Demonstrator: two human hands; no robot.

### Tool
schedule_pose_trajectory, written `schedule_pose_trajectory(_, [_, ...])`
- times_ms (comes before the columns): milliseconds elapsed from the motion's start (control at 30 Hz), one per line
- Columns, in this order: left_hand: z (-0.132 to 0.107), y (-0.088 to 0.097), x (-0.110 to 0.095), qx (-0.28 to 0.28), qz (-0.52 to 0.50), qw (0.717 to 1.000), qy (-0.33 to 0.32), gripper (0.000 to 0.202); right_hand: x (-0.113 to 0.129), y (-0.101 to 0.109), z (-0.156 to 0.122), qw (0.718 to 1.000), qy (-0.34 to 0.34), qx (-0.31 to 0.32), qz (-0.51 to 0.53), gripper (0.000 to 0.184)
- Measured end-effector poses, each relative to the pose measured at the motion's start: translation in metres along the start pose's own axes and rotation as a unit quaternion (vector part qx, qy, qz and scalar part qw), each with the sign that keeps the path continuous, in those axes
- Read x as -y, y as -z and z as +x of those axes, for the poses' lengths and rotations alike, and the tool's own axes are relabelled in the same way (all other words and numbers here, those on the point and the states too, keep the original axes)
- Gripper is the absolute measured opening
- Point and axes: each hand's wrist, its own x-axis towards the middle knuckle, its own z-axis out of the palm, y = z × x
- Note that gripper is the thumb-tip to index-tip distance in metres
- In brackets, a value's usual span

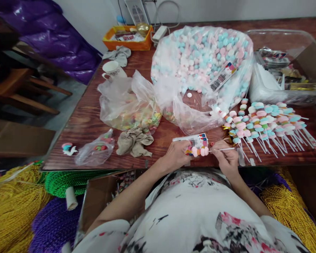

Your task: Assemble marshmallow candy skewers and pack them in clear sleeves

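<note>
My left hand is closed on a few pink and orange marshmallow sweets threaded on a thin white stick. My right hand pinches that stick near its bare end. Both hands rest at the near edge of the wooden table. Just beyond them lies a small printed card. To the right lies a pile of finished marshmallow skewers. A large clear bag of pink, blue and white marshmallows stands behind.
A smaller clear bag of coloured sweets, a crumpled cloth, a little bag, a white cup, an orange tray and a clear plastic box sit on the table. Gold, green and purple tinsel lies below.
</note>
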Motion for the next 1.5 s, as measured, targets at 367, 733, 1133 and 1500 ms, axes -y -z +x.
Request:
schedule_pose_trajectory(367, [-0.011,0.006,-0.005,-0.083,-0.017,0.996,0.014,0.014,0.004,0.001,-0.01,1.0,0.017,-0.004,-0.001,0.012])
schedule_pose_trajectory(733, [-0.02,-0.021,0.01,-0.085,-0.364,0.921,0.104,0.035,0.01,-0.003,-0.011,0.985,0.172,0.006,0.028,0.019])
schedule_pose_trajectory(1133, [-0.03,-0.018,0.003,-0.034,-0.161,0.986,-0.011,0.014,0.002,0.002,-0.024,0.991,0.129,-0.025,0.006,0.011])
schedule_pose_trajectory(1500, [-0.03,-0.013,0.014,0.042,-0.167,0.984,0.032,0.033,0.017,0.011,-0.007,0.993,0.099,0.053,0.04,0.013])
